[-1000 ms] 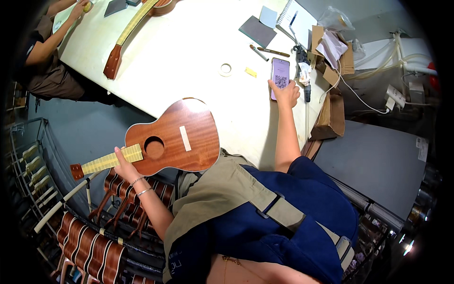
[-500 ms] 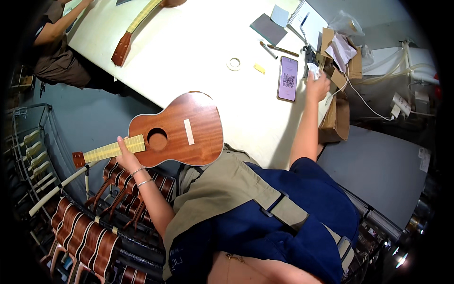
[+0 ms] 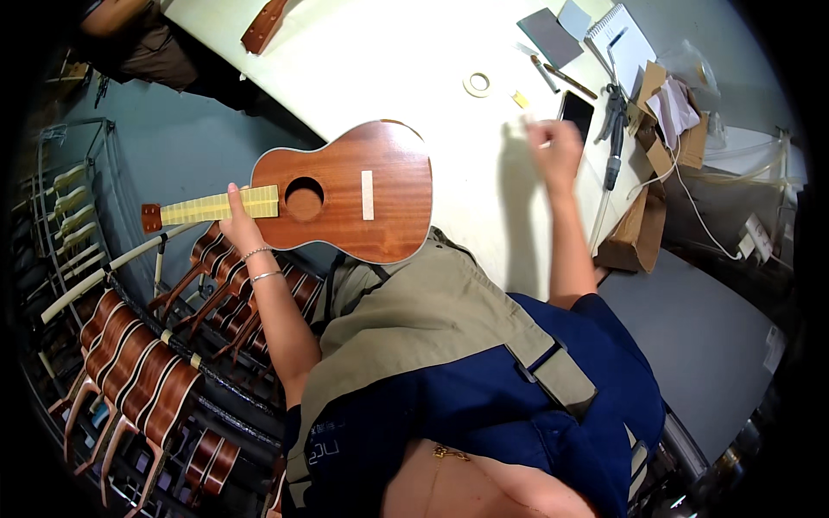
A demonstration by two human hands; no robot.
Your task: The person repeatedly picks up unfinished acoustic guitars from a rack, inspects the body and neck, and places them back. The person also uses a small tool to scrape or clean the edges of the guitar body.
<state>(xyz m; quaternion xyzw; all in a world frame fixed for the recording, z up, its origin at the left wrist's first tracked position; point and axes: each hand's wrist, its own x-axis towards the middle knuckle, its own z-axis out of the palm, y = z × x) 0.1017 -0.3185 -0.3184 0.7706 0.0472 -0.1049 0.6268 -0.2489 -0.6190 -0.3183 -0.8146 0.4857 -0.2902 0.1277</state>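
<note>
A reddish-brown ukulele body (image 3: 393,181) rests against my front at the table's edge, soundhole up. Yellow tape covers its fretboard (image 3: 194,207), and a pale strip (image 3: 368,195) lies across the top beyond the soundhole. My left hand (image 3: 239,221) is closed around the neck near the body, thumb over the taped fretboard. My right hand (image 3: 557,155) hovers above the table beside a phone (image 3: 576,114), which it partly covers. Its fingers look curled but are smeared by motion, so whether they hold anything is unclear. Near them lies a small yellow piece (image 3: 519,99).
On the white table (image 3: 371,69) lie a tape roll (image 3: 476,84), pens (image 3: 570,82), a notebook (image 3: 622,43) and a black tool with a hose (image 3: 614,129). Cardboard boxes (image 3: 635,229) stand right. Racked instrument bodies (image 3: 138,367) fill the lower left. Another person (image 3: 138,52) stands far left.
My right hand has drawn left from the black tool and a white crumpled piece, passing over the phone. The phone's lit screen now looks dark. The view has shifted; my left hand keeps the neck.
</note>
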